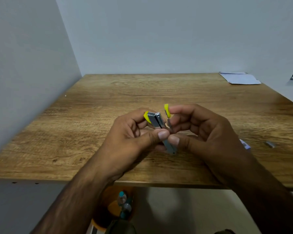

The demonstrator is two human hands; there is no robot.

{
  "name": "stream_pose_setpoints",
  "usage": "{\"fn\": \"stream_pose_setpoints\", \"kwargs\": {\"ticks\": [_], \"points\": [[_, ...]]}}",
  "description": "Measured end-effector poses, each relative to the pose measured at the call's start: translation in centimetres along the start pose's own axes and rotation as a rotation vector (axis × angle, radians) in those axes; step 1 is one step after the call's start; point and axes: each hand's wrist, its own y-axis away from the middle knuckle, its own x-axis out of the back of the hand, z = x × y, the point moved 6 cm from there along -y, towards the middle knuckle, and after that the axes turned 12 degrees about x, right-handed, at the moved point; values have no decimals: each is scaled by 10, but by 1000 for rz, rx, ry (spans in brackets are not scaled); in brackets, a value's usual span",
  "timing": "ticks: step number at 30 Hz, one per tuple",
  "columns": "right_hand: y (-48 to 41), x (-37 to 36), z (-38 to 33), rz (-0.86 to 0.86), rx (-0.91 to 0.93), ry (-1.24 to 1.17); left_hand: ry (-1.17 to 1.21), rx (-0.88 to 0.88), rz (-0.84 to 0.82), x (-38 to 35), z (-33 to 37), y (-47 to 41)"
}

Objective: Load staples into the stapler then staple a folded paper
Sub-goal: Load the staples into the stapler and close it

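Note:
A small yellow and silver stapler (156, 121) is held open above the wooden table (108, 102), its metal staple channel exposed. My left hand (134, 135) grips the channel side, thumb pressed near its middle. My right hand (203, 130) pinches the other yellow-tipped arm, thumb close to the channel's lower end. A short strip of staples (271, 144) lies on the table to the right. A white folded paper (242, 78) rests at the far right corner.
A small white and blue box (245, 144) peeks out behind my right wrist. White walls stand to the left and behind the table. Bottles and an orange container (123, 206) sit on the floor below the near edge.

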Motion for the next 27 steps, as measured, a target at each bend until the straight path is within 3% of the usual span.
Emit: {"fn": "stream_pose_setpoints", "kwargs": {"ticks": [14, 21, 27], "points": [[0, -6, 10, -34, -117, 77, -116, 112, 114, 4, -4, -3], [1, -6, 10, -41, -105, 342, -8, 160, 218, 3, -7, -5], [5, -10, 4, -109, -34, 634, -96, 185, 230, 3, -9, -6]]}}
